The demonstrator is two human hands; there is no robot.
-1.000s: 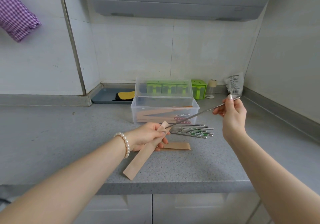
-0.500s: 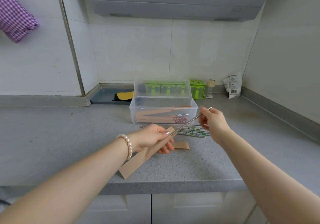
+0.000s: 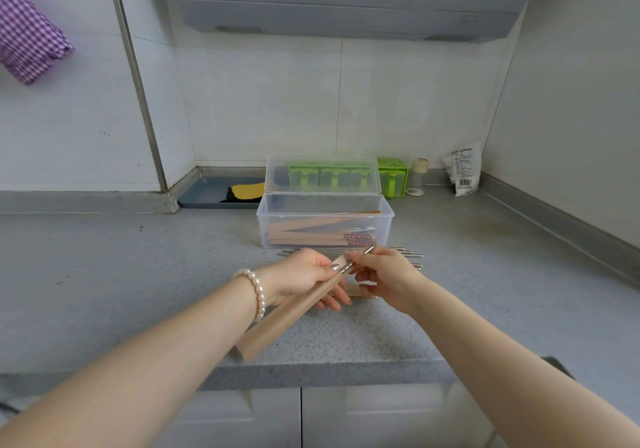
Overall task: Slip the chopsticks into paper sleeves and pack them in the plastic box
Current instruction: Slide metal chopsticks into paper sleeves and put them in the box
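Gripped by the left hand, one tan paper sleeve takes a metal chopstick pinched by the right hand. Perhaps three sleeved pairs lie in the clear plastic box.

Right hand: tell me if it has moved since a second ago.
Yes. The right hand has come down and leftward from beside the packet to in front of the plastic box, pushing the chopstick into the paper sleeve.
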